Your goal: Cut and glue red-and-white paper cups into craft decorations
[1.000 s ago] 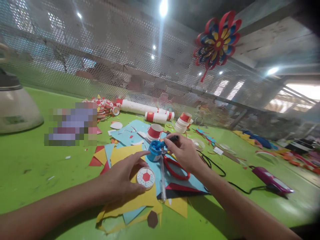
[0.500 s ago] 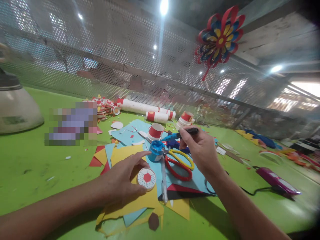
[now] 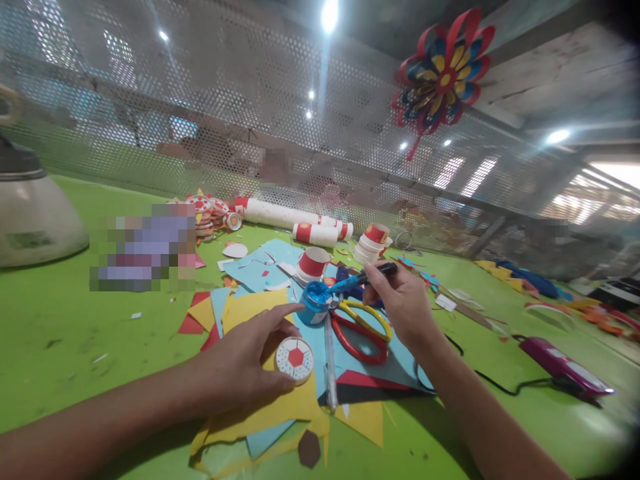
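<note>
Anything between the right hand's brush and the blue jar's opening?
Nothing visible: the right hand holds the brush, its blue end at the rim of the jar; the scissors lie on the near side.

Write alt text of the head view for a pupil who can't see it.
The right hand holds a brush at an open jar of blue paint; the left hand touches a white disc with a red hexagon. Scissors, paper and cups sit nearby on a green table.

We see a green table [image 3: 55, 347] before a grey perforated screen [image 3: 225, 80], bright lamps [image 3: 329, 15] shining overhead.
</note>
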Tool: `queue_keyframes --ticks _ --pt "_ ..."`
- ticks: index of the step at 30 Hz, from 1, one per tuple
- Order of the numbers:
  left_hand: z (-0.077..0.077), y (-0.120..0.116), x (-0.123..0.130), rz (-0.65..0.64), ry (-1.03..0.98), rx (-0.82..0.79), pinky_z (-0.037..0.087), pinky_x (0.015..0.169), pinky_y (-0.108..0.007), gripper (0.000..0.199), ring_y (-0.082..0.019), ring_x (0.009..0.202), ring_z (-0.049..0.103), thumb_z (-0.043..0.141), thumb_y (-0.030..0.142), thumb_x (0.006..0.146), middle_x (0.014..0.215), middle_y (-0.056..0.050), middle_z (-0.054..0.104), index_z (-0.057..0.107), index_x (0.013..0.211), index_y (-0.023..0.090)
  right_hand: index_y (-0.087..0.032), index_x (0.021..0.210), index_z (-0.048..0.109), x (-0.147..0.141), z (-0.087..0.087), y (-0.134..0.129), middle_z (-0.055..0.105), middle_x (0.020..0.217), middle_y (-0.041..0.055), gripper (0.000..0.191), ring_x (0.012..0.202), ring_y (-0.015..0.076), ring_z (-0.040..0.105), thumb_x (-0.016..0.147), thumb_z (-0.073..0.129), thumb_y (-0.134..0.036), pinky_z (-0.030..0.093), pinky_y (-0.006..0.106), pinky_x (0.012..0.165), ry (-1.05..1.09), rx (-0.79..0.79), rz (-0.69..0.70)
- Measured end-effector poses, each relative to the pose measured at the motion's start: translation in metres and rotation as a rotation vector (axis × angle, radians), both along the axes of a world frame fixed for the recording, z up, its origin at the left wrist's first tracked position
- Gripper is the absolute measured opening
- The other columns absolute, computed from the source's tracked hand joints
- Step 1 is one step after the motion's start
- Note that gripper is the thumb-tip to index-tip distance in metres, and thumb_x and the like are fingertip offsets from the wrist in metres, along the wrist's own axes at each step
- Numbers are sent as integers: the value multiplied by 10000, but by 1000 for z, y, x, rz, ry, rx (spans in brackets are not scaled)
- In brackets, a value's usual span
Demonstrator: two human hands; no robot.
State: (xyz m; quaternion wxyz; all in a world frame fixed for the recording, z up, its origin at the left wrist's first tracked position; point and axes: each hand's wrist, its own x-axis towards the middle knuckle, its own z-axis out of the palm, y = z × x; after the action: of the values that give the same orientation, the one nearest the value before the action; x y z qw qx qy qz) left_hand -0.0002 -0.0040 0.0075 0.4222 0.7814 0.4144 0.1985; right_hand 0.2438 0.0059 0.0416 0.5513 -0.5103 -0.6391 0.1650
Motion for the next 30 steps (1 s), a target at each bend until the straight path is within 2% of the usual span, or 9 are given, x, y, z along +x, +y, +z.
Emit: queue_keyframes --ticks 8,15,19,21,26,28,30 --pt "-8 0 2 51 -40 38 422 941 -397 803 -270 1079 570 677 287 641 1217 -76 611 367 1381 268 -173 775 611 10 12 -7 551 461 -55 253 433 104 495 857 625 -411 396 232 462 41 28 -44" --pt "1 -1 0 6 -15 7 431 928 -373 799 -259 1078 568 659 284 656 1232 -67 598 348 1392 257 -177 751 607 2 -4 2 549 464 -61 284 419 108 529 832 643 -447 433 237 455 151 18 -24" --pt "2 -1 -1 0 1 24 415 949 -376 799 -261 1101 557 665 294 663 1232 -62 593 343 1394 265 -163 610 585 6 -8 7 555 441 -42 370 379 102 518 791 673 -473 424 235 404 202 23 -90" --pt "-1 0 -1 -6 -17 32 414 949 -376 801 -261 1095 558 674 303 664 1220 -68 599 346 1394 260 -166 568 568 10 -5 6 554 435 -38 389 374 99 518 784 681 -468 422 231 393 237 45 -132" --pt "-6 2 -1 -19 -51 37 433 900 -360 802 -248 1032 571 688 314 670 1217 -88 597 348 1394 244 -193 618 585 9 11 -5 548 467 -48 313 387 98 508 760 719 -437 434 247 392 343 83 -186" --pt "-6 3 -1 -26 -34 30 436 882 -357 805 -239 1001 572 695 311 667 1207 -83 599 350 1391 246 -212 634 589 4 15 -12 528 474 -52 293 407 103 506 768 713 -442 441 255 397 381 83 -152" --pt "-6 3 -1 -31 -19 21 438 871 -356 804 -233 976 570 701 313 664 1180 -77 607 356 1386 239 -226 655 607 -4 16 -21 510 473 -51 258 430 111 509 796 695 -423 445 264 409 397 69 -54"
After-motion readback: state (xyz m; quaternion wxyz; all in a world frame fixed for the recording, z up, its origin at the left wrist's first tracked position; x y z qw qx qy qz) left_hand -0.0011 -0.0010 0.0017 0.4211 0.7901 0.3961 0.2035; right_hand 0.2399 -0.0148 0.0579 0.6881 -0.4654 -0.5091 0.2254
